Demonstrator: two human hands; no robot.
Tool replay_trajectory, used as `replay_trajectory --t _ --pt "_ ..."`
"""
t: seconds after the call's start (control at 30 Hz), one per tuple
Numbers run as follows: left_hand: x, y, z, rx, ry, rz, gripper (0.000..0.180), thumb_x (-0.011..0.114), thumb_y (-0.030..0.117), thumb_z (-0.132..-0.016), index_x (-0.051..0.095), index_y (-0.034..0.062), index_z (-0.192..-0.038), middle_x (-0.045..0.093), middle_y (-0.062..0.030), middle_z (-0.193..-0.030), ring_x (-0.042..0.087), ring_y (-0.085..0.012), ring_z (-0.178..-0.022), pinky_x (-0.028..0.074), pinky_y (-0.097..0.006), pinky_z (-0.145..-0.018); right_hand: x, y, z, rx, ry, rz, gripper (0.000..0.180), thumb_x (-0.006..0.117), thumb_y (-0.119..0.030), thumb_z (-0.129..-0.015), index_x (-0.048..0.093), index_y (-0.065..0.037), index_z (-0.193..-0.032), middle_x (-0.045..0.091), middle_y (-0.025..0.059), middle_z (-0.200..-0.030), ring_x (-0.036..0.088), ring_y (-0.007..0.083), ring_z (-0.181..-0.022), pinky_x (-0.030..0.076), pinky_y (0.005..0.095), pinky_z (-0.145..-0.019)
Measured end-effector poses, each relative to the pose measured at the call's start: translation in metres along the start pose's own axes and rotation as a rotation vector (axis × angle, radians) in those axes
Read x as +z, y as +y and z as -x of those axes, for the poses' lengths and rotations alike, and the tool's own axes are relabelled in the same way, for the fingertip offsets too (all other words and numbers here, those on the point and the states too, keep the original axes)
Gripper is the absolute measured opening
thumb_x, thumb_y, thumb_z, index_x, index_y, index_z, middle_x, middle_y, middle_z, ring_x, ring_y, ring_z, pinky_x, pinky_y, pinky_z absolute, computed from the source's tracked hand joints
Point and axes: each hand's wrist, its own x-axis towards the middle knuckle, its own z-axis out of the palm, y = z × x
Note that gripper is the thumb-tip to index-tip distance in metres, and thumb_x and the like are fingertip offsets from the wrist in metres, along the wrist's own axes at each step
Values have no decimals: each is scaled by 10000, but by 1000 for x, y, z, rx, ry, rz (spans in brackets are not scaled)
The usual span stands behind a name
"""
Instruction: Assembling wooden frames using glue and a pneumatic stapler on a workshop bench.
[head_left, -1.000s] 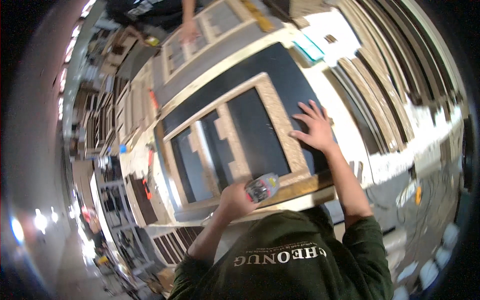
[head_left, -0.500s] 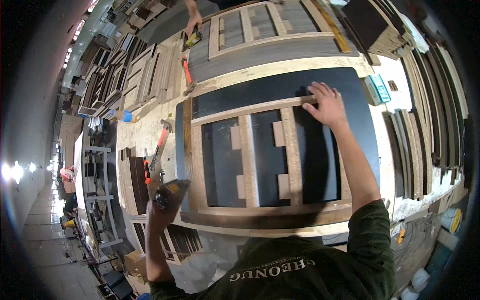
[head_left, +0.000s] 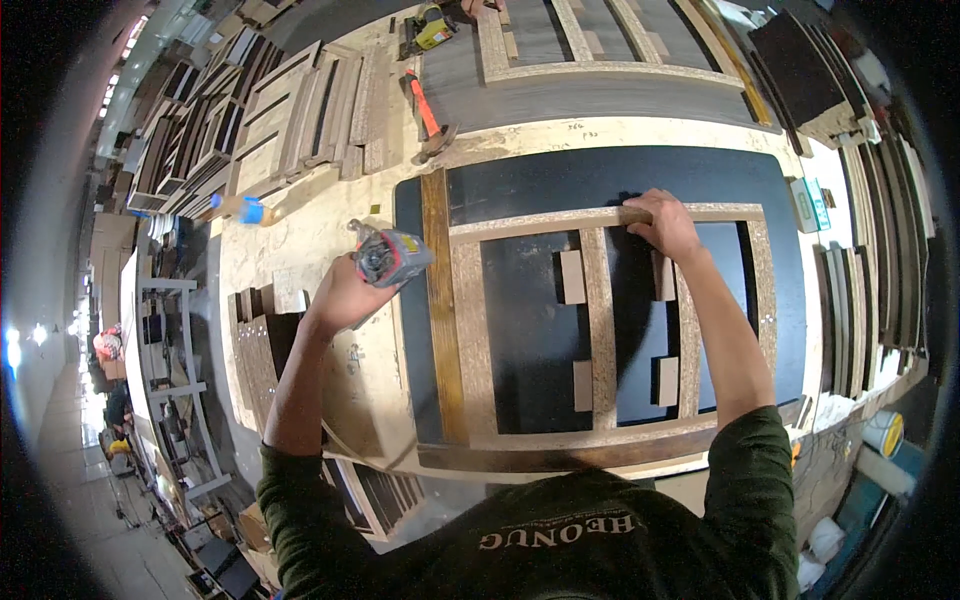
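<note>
My left hand (head_left: 350, 292) is closed round a grey and red nail gun (head_left: 392, 258), raised over the left edge of a black panel (head_left: 600, 172); a thin hose hangs below the hand. On the panel lies a chipboard strip frame (head_left: 600, 330) with crossbars and small blocks beside them. My right hand (head_left: 665, 225) grips the far rail of this frame, fingers curled over it and thumb on the near side. A brown wooden strip (head_left: 438, 320) runs along the frame's left side, and another dark brown strip (head_left: 560, 452) lies along the near side.
Beyond the panel lie an orange-handled hammer (head_left: 425, 108) and a green nail gun (head_left: 430, 30), near another person's hand (head_left: 470, 8) and a second frame (head_left: 620, 70). Strips are stacked at left (head_left: 265, 345) and right (head_left: 865, 260). A small box (head_left: 810, 205) stands at the panel's right.
My left hand has lifted the nail gun away from the near left corner, farther out. My right hand went from spread fingers to gripping the rail. The other person's hand left the green nail gun.
</note>
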Motion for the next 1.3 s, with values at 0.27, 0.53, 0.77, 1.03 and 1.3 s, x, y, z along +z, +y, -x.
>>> replay_trajectory --t 0.27,0.53,0.77,1.03,1.3 --pt "22 -37 -71 -42 -206 -180 287 686 235 -691 649 1 -853 658 -211 -808 636 -379 -848 506 -373 -713 5 -2 2 -3 63 -95 396 759 -55 -666 670 -85 -1051 630 117 -959 585 322 -945 444 411 -924" --pt "29 -41 -79 -70 -228 -208 324 692 251 -696 629 5 -897 667 -205 -844 654 -358 -865 513 -372 -718 7 -2 0 11 54 -104 395 746 -77 -682 664 -83 -1068 618 123 -981 582 319 -961 412 448 -968" --pt "30 -36 -85 -56 -251 -286 340 712 275 -703 632 0 -887 667 -205 -841 662 -346 -866 513 -369 -725 7 2 1 12 39 -108 379 750 -89 -692 662 -86 -1061 610 116 -956 573 319 -942 432 435 -935" --pt "33 -30 -81 14 -220 -279 347 726 279 -737 645 0 -927 682 -181 -863 679 -307 -853 518 -361 -730 7 2 2 -30 68 -118 392 763 -80 -672 660 -69 -1050 611 104 -932 565 309 -920 453 404 -861" --pt "33 -10 -79 3 -229 -159 344 743 274 -720 658 24 -941 687 -176 -890 677 -286 -904 519 -368 -771 8 6 3 -37 85 -103 389 758 -74 -666 666 -77 -1044 611 96 -938 566 302 -916 447 399 -880"
